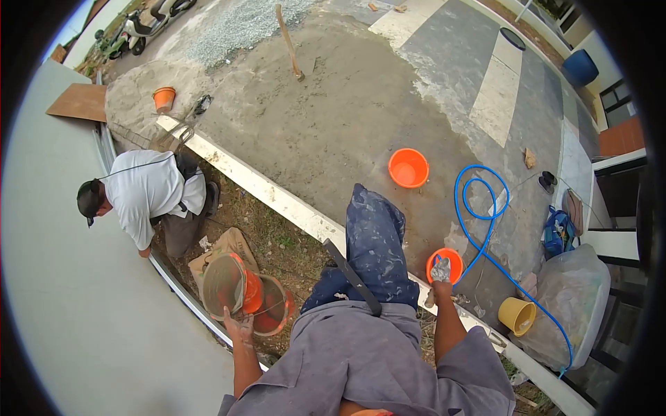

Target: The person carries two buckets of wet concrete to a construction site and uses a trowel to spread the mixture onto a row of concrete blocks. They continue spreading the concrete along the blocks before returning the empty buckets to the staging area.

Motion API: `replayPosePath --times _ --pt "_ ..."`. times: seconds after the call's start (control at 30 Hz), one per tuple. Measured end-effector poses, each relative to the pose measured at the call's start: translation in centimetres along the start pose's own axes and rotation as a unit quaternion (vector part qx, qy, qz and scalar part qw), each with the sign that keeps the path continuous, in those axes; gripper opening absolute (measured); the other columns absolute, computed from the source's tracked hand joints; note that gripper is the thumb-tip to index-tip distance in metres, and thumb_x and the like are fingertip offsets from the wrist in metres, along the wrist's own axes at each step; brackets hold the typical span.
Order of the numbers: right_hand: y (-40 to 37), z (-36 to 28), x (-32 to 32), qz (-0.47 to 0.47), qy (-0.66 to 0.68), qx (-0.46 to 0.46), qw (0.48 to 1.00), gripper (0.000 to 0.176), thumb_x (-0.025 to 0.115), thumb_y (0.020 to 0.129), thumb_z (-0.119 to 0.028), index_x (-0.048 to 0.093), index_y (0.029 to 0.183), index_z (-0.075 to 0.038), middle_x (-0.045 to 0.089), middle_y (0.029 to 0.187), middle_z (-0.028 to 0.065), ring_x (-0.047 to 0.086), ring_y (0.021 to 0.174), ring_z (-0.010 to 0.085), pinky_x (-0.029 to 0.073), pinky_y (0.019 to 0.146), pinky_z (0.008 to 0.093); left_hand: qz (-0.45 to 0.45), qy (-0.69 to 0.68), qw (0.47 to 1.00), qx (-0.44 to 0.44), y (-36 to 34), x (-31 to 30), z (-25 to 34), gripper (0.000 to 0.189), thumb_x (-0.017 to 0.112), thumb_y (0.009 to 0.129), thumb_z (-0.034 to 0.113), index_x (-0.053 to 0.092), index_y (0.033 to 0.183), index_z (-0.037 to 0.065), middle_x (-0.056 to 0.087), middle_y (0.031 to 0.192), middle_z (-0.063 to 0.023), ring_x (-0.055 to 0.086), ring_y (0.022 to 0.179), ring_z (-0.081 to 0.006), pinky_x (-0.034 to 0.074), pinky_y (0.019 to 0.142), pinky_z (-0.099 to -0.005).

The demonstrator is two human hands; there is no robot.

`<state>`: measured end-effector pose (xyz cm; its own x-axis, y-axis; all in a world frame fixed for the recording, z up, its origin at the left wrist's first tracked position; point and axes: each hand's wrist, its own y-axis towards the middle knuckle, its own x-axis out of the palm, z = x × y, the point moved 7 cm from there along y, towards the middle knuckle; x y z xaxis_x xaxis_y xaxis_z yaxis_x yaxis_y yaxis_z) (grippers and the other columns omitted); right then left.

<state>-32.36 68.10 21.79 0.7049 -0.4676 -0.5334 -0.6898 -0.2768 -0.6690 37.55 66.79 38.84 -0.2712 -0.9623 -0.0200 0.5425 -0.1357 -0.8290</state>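
Note:
My left hand (239, 324) is closed on the lower rim of a tilted orange bucket (251, 291), whose inside is coated with grey mortar. Beneath it stands a second mortar-smeared bucket (281, 312), partly covered by the first. On the other side of my body, my cement-smeared right hand (442, 290) reaches to a small orange bucket (454, 261). Its fingers close around a grey, cement-coated piece (440, 270) at the bucket's mouth, of a kind I cannot make out. A blue hose (476, 243) runs close beside this bucket.
A white beam (257, 186) crosses diagonally under my legs. At the left, a person in a white shirt (149, 184) crouches by the wall. An orange tub (408, 168) stands on wet concrete ahead. A yellow bucket (517, 315) and plastic bag (565, 298) lie right; a long-handled tool (288, 41) stands farther off.

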Motion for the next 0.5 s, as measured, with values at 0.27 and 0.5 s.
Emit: replayPosePath --times 0.27,0.5 --pt "-1.8 -12.0 4.4 -0.038 -0.016 0.113 0.993 0.021 0.065 0.069 -0.005 0.056 0.083 0.008 0.057 0.063 0.0160 0.057 0.048 0.0264 0.046 0.042 0.0380 -0.056 -0.002 0.996 0.070 -3.1 13.4 4.4 0.042 0.065 0.075 0.048 0.050 0.094 0.013 0.046 0.082 -0.0042 0.048 0.073 -0.0183 0.040 0.073 -0.0370" --pt "18.0 -13.5 13.8 -0.129 -0.244 -0.013 0.961 0.018 0.067 0.067 -0.007 0.056 0.078 0.003 0.054 0.063 0.0145 0.054 0.050 0.0250 0.045 0.045 0.0395 -0.045 -0.046 0.990 0.124 -6.8 25.6 5.4 0.045 0.066 0.075 0.046 0.048 0.103 0.016 0.043 0.090 -0.0031 0.044 0.085 -0.0169 0.034 0.087 -0.0398"
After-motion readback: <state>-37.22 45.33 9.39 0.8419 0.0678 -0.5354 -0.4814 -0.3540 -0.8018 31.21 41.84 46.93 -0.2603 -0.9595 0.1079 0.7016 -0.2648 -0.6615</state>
